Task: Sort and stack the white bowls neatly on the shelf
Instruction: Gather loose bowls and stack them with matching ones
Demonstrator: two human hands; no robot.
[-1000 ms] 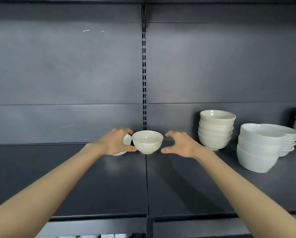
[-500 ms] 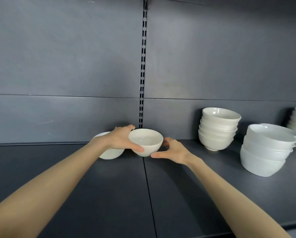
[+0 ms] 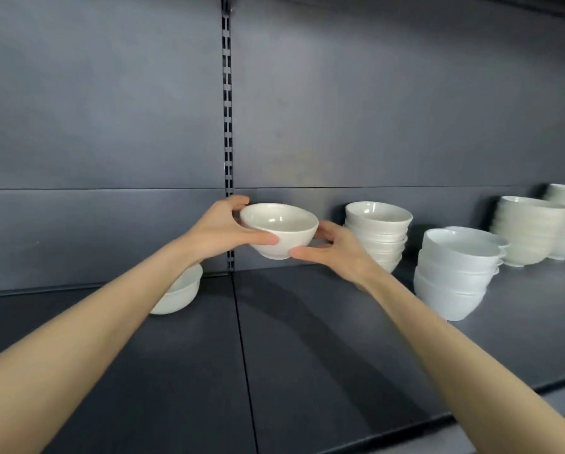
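One bowl (image 3: 279,228), tilted, held above shelf (image 3: 307,362); left grip (image 3: 218,231) and right grip (image 3: 340,254) both clasp it.

You have just one camera, and it sits on your head. It looks forward and a little down onto the dark shelf (image 3: 307,355) from in front of its front edge, facing the grey back wall (image 3: 111,93). The slotted rail (image 3: 227,126) on that wall runs up the view, just left of the middle. Your arms come in from the two bottom corners. Your left hand (image 3: 219,229) and right hand (image 3: 337,253) meet on a white bowl (image 3: 279,229) close by, near the middle. The stacks of bowls (image 3: 377,234) toward the shelf's right end lean and blur in the wide lens.
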